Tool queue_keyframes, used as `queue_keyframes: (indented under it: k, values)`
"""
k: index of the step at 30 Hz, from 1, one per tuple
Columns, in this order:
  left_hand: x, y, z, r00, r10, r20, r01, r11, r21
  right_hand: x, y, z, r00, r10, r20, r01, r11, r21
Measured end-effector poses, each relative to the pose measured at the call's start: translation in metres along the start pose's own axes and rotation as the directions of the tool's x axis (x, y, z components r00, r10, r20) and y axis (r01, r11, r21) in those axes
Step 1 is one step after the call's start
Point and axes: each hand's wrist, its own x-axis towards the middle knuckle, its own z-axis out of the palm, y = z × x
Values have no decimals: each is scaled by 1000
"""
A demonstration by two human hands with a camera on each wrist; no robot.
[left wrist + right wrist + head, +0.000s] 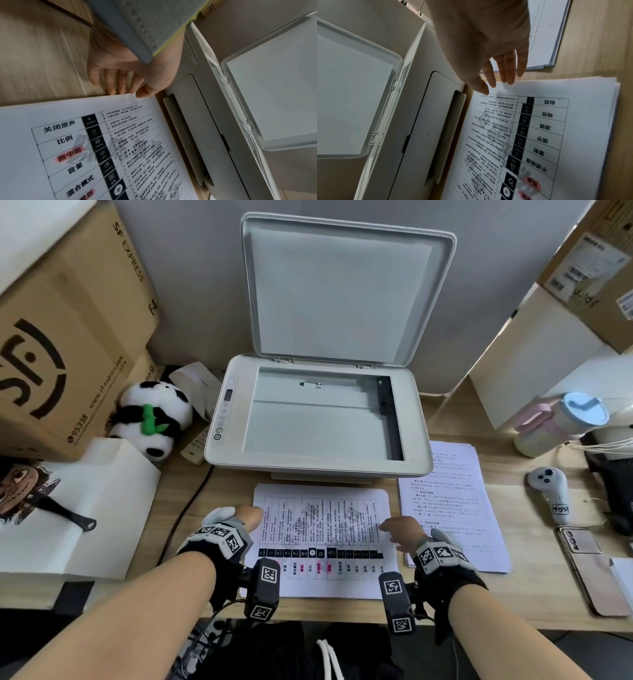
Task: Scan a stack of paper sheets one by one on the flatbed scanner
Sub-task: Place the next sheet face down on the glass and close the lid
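A stack of paper sheets [322, 542] lies on the wooden desk in front of the flatbed scanner [318, 419]; its top sheet carries a printed table. The scanner lid [342, 292] stands open and the glass is bare. My left hand [255, 513] is at the stack's left edge; in the left wrist view its fingertips [111, 92] touch that edge and the thumb rests on the top sheet [68, 148]. My right hand [387, 527] is at the right edge, with straight fingers [508, 79] on the edge and the thumb on the sheet [556, 135]. Neither hand has lifted a sheet.
A second pile of printed sheets [452, 508] lies right of the stack. Cardboard boxes [61, 337], a panda plush [154, 419] and a black cable [185, 508] crowd the left. A pastel bottle [555, 422], a white controller [549, 491] and a phone [592, 570] sit at the right.
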Motion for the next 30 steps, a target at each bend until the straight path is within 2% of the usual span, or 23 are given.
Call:
queue_keyframes:
  k: [6, 11, 15, 17, 19, 22, 24, 27, 30]
  values:
    - [-2, 3, 0, 1000, -6, 16, 6, 1000, -3, 4, -1, -1, 996, 6, -86, -20, 986, -164]
    - [0, -2, 0, 1000, 13, -5, -13, 1000, -22, 10, -1, -1, 992, 23, -127, -21, 1000, 23]
    - [-6, 2, 1, 1000, 7, -2, -7, 995, -97, 3, -1, -4, 997, 58, -48, -48, 979, 196]
    - [-9, 2, -1, 1000, 3, 0, -3, 994, -112, 4, 5, -4, 999, 34, 24, -41, 936, 350]
    - [-11, 2, -4, 1000, 20, -4, -20, 991, -133, 3, 8, -3, 999, -7, 45, -11, 924, 382]
    - [-16, 2, -9, 999, 35, -14, -36, 992, -124, 8, 14, 1, 999, -14, -32, 23, 953, 301]
    - [-16, 1, -11, 998, 62, -18, -63, 994, -93, 11, 18, 1, 993, -2, -121, 45, 933, 358]
    - [-19, 2, -16, 986, 167, 2, -165, 977, -132, 2, 18, -6, 973, 15, -230, 96, 881, 463]
    - [-35, 13, -29, 964, 250, 94, -241, 966, -94, -11, 12, -21, 941, 16, -337, 180, 820, 544]
